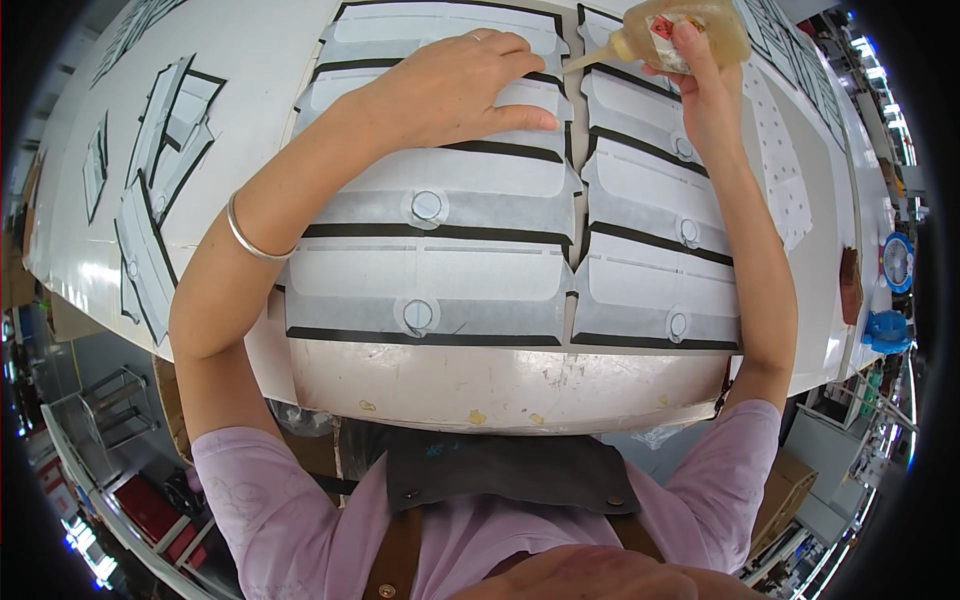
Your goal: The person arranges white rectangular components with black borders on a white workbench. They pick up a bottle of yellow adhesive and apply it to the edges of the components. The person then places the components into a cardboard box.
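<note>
My right hand (708, 85) grips a translucent squeeze bottle (725, 28) of yellowish liquid, tipped on its side. Its long thin nozzle (590, 58) points left, with the tip by the gap between two columns of pieces. My left hand (462, 88) rests over a flat white-and-grey piece (345, 92) with black edging, thumb and fingers apart near that piece's right end. Similar pieces overlap in rows towards me, such as the nearest left one (340, 280) and the nearest right one (630, 285). Round discs sit on several of them.
More black-edged pieces (150, 240) lie loosely on the white table (60, 250) at the left. A white dotted sheet (785, 170) and striped pieces (800, 65) are at the right. Beyond the right edge stand a blue fan (897, 263) and a cardboard box (783, 500).
</note>
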Motion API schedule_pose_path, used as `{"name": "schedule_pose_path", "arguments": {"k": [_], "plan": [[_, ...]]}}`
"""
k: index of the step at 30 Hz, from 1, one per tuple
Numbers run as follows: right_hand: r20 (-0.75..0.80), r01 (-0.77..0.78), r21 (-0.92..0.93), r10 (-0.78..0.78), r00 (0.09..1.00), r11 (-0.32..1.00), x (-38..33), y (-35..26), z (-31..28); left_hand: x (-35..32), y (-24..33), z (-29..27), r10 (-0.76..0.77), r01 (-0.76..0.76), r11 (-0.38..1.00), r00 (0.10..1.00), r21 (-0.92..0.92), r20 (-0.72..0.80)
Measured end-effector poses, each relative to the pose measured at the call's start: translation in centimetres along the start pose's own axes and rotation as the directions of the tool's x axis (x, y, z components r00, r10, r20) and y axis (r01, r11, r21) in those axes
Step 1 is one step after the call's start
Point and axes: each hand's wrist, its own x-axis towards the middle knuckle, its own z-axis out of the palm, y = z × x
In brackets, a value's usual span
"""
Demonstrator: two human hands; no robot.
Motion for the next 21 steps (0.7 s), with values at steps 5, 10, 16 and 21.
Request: {"name": "schedule_pose_path", "arguments": {"k": [5, 10, 16, 21], "plan": [[-0.078, 0.042, -0.094, -0.050, 0.996, 0.995, 0.2, -0.7, 1.8, 0.0, 0.2, 0.0, -0.003, 0.003, 1.000, 1.000, -0.026, 0.000], [-0.097, 0.300, -0.450, -0.380, 0.920, 0.841, 2.0, -2.3, 1.1, -0.2, 0.7, -0.1, 0.005, -0.005, 0.999, 1.000, -0.038, -0.004], [-0.113, 0.631, -0.392, -0.715, 0.690, 0.670, -0.5, -9.7, -2.2, -0.5, 2.1, -0.2, -0.035, 0.035, 0.999, 0.999, -0.001, 0.028], [-0.173, 0.216, 0.226, -0.179, 0.969, 0.950, -8.7, -9.9, -6.3, -2.9, 7.0, -1.5, -0.020, 0.020, 1.000, 1.000, 0.014, -0.005]]}}
